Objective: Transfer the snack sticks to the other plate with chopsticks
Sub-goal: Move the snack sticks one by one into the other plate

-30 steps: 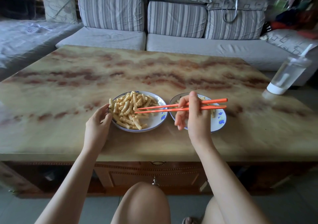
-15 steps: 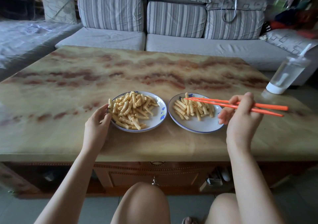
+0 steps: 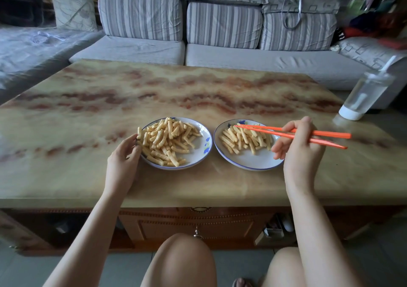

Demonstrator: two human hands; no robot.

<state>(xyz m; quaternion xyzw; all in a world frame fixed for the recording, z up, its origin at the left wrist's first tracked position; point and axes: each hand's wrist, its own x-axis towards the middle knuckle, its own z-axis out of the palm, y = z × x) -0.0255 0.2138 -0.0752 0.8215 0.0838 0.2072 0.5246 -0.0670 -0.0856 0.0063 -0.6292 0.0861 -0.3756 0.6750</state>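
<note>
Right hand [image 3: 296,148], grip clamped on chopsticks [image 3: 273,131], had swung their tips from left plate [image 3: 198,157] to right plate [image 3: 253,161]. Left hand [image 3: 123,161], grip slack, touched the left plate's rim. Most snack sticks [image 3: 167,140] lay left: transfer unfinished.

Only one cam, head-worn and wide-angle, looked forward and down across the marble table [image 3: 198,84] toward the striped sofa [image 3: 222,29]. Left plate [image 3: 198,152] and right plate [image 3: 253,163] sat close, dead centre.

Clearance on the table [image 3: 198,93]
Open marble behind both plates. Left plate [image 3: 199,154] and right plate [image 3: 248,162] sit just apart at front centre. The left hand [image 3: 122,163] blocks the left rim, the right hand [image 3: 299,150] with chopsticks [image 3: 264,132] spans the right plate, and a bottle [image 3: 363,97] stands at the right edge.
</note>
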